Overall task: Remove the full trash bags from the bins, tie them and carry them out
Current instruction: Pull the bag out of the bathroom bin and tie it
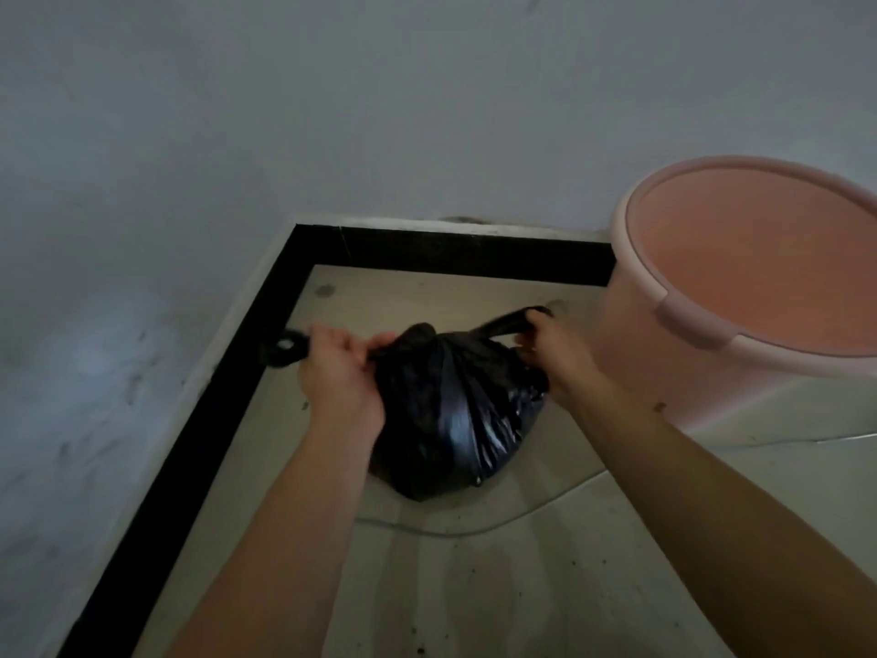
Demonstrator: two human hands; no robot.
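Note:
A full black trash bag (451, 420) sits on the pale floor in a room corner. My left hand (341, 372) grips one twisted end of the bag's mouth, whose tip sticks out to the left. My right hand (550, 349) grips the other twisted end and holds it out to the right. The two ends cross at the bag's top between my hands. A pink bin (740, 296) stands just right of the bag; its inside looks bare, with no liner in sight.
Grey walls meet at the corner behind the bag, with a black skirting strip (451, 251) along their base. The tiled floor (522, 586) stretches toward me, speckled with dirt, and a thin light cord or crack curves across it.

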